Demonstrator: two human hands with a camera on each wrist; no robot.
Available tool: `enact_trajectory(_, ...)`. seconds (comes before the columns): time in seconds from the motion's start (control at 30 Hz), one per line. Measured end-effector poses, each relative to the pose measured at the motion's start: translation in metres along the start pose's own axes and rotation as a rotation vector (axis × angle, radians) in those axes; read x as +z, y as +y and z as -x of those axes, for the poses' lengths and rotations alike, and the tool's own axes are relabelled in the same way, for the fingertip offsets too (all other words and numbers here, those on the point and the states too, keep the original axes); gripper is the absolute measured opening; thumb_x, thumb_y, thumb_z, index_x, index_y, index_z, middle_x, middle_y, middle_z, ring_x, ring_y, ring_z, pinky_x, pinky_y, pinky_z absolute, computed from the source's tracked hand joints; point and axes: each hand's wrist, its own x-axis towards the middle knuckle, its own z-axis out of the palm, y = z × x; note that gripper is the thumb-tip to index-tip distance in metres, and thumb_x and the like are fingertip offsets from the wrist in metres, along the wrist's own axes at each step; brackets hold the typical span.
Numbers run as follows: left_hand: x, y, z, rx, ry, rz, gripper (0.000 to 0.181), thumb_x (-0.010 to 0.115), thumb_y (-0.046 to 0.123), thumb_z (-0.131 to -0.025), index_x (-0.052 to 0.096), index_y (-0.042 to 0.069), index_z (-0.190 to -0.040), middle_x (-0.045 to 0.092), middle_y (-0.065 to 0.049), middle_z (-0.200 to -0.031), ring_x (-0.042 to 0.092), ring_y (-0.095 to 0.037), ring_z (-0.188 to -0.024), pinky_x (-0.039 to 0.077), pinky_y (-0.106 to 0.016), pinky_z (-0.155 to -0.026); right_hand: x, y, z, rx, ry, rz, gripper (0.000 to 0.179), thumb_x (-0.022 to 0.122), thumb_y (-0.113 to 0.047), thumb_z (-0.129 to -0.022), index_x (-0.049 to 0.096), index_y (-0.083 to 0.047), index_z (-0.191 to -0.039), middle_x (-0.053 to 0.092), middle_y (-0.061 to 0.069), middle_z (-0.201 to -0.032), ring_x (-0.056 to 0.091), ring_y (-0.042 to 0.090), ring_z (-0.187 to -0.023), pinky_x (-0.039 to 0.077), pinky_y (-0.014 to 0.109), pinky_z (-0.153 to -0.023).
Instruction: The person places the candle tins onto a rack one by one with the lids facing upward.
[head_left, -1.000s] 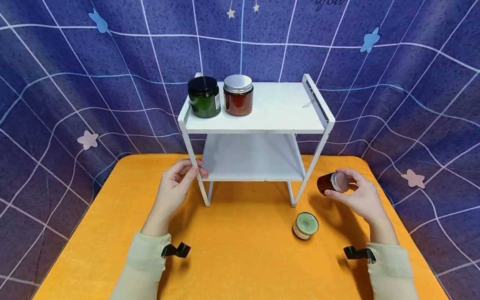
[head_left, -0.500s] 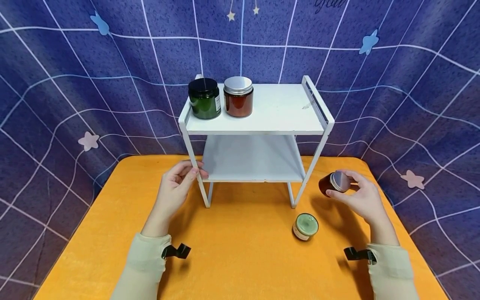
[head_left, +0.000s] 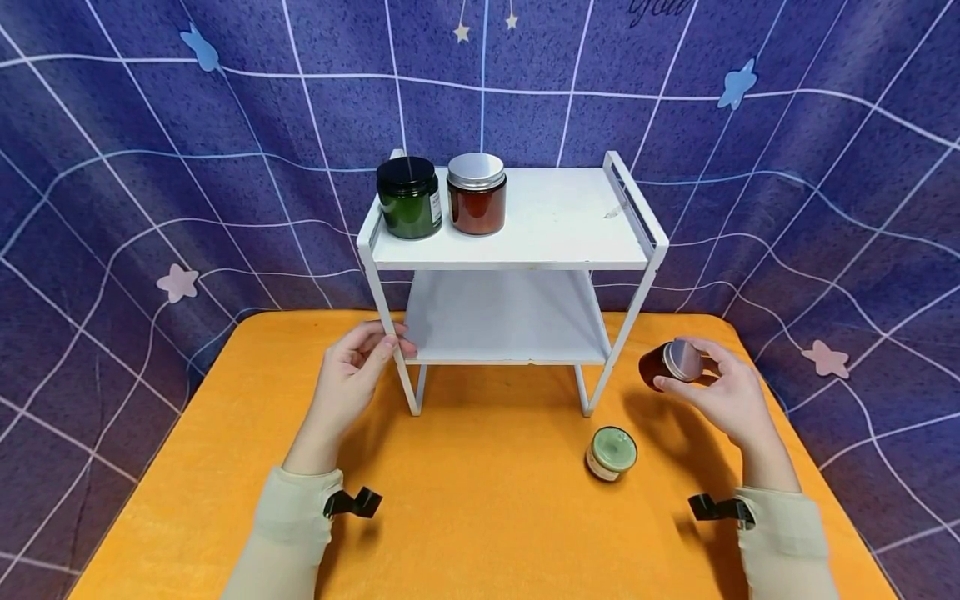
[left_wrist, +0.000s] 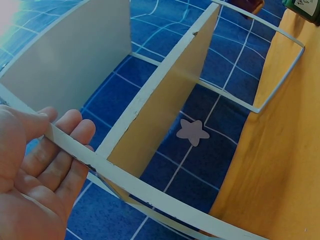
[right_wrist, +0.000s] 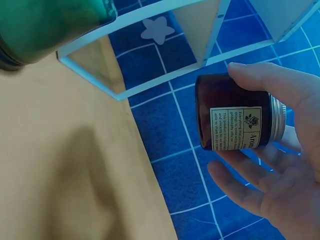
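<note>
My left hand (head_left: 351,375) grips the front left leg of a white two-tier shelf (head_left: 570,217), thumb in front and fingers behind. To the right of the shelf, my right hand (head_left: 720,387) holds a dark amber jar (head_left: 656,365) with a silver lid, tilted above the table. A cream label (right_wrist: 235,128) faces the right wrist camera, with the thumb on one side of the jar and fingers on the other. On the table in front of the shelf's right leg stands a green jar (head_left: 613,450), its pale green top facing up.
On the upper tier's left side stand a green jar with a black lid (head_left: 408,200) and an amber jar with a silver lid (head_left: 477,193). An orange cloth (head_left: 480,508) covers the table. Behind hangs a dark blue curtain (head_left: 315,117) with stars.
The amber jar in my right hand has shifted slightly right and turned a little, showing more of its lid. My left hand keeps its grip on the shelf leg.
</note>
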Motion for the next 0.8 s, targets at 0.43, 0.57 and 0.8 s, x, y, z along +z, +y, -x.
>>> enact_trajectory(0.43,0.0,0.001,-0.001,0.009,0.006,0.003,0.022,0.059,0.002,-0.112,0.067,-0.013,-0.125,0.079,-0.021,-0.1,0.078,-0.018,-0.094,0.06,-0.026,-0.096,-0.001,-0.008,-0.001,-0.057,0.012,-0.037,0.071,0.099,-0.006,-0.079,0.068,-0.001,-0.142,0.068,0.014,-0.118,0.059,0.004,-0.103,0.053,0.006,-0.08)
enact_trajectory(0.57,0.0,0.0,-0.001,0.016,0.003,0.008,0.022,0.058,0.001,-0.112,0.067,-0.015,-0.125,0.078,-0.023,-0.1,0.078,-0.018,-0.094,0.06,-0.026,-0.096,-0.004,-0.015,0.001,-0.071,0.02,-0.02,0.072,0.1,-0.008,-0.079,0.068,-0.003,-0.144,0.069,0.012,-0.12,0.059,0.001,-0.103,0.051,0.005,-0.082)
enact_trajectory(0.8,0.0,-0.001,0.0,0.031,-0.004,0.012,0.021,0.058,0.0,-0.112,0.068,-0.014,-0.126,0.078,-0.025,-0.1,0.078,-0.018,-0.093,0.061,-0.027,-0.095,-0.01,-0.025,0.006,-0.094,0.069,-0.004,0.076,0.101,-0.009,-0.076,0.069,-0.009,-0.144,0.071,0.003,-0.113,0.061,-0.002,-0.1,0.047,0.005,-0.086)
